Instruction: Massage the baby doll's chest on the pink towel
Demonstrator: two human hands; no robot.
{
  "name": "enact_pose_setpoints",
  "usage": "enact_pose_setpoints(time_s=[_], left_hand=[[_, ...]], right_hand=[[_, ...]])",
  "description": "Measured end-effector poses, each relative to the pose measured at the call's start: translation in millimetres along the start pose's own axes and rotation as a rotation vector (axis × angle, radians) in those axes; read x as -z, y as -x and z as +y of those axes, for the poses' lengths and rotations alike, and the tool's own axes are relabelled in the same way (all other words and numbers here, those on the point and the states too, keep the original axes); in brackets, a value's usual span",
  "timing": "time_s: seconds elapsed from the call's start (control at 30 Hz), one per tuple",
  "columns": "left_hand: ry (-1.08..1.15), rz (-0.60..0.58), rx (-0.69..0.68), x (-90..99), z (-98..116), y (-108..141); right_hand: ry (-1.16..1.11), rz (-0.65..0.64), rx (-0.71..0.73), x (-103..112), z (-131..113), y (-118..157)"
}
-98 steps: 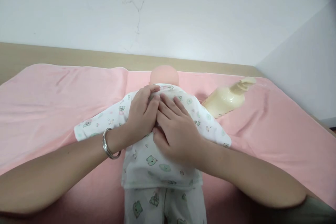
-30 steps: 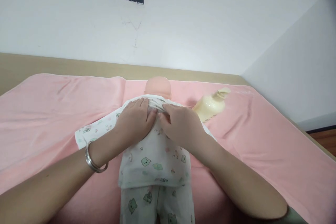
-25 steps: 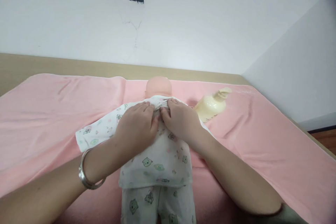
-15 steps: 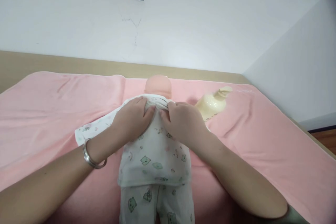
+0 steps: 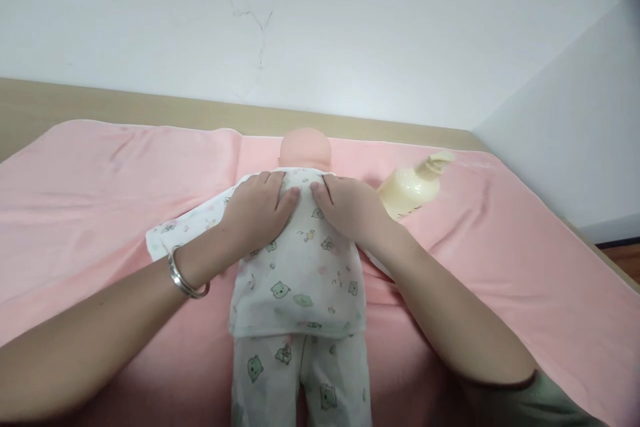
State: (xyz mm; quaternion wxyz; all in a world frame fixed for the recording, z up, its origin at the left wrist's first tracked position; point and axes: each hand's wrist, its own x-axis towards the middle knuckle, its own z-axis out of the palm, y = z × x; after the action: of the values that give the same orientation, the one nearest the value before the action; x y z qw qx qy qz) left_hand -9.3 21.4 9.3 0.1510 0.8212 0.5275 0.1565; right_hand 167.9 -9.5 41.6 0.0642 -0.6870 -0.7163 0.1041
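A baby doll point(image 5: 306, 149) with a smooth, bald head lies stretched out in front of me, its face out of sight. It wears a white shirt point(image 5: 315, 267) and matching trousers point(image 5: 327, 373), both printed with small green animals. My left hand point(image 5: 263, 205) lies on the left shoulder of the shirt, fingers extended and thumb pointing inward. On the other shoulder rests my right hand point(image 5: 350, 207), also laid flat, with its thumb toward the neck. Between the two thumbs the cloth is fairly smooth. One sleeve point(image 5: 185, 221) spreads out to the left.
A pale yellow pump bottle point(image 5: 413, 187) lies tilted just beyond my right hand. Under everything is a pink sheet point(image 5: 500, 260) with soft wrinkles. A wooden edge point(image 5: 150, 103) and a white wall point(image 5: 360, 33) stand behind.
The shirt cloth bunched near the neck between my hands is now flattened out. My fingers have loosened and lie flatter on the shoulders. The view has shifted slightly.
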Motion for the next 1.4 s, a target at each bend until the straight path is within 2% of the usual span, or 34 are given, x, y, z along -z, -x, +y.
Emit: enact_pose_setpoints(time_s=[0.4,0.57,0.77,0.93,1.17,1.3,1.4], left_hand=[[-0.020,0.002,0.009,-0.3,1,0],[-0.061,-0.044,-0.025,0.2,-5,-5],[-0.070,-0.044,0.008,1.3,-4,-6],[-0.081,-0.022,0.016,6.2,8,5],[-0.073,-0.050,-0.093,12.4,20,22],[0.022,-0.109,-0.035,14.6,14,11],[0.064,-0.107,0.011,14.6,9,1]], right_hand=[[0.003,0.030,0.018,-2,2,1],[0.007,0.044,0.032,-4,3,0],[0.015,0.039,0.028,-3,2,1],[0.032,0.047,0.041,-4,3,1],[0.077,0.043,0.046,-2,2,0],[0.162,0.089,0.138,-1,-3,10],[0.209,0.163,0.237,-2,-8,20]])
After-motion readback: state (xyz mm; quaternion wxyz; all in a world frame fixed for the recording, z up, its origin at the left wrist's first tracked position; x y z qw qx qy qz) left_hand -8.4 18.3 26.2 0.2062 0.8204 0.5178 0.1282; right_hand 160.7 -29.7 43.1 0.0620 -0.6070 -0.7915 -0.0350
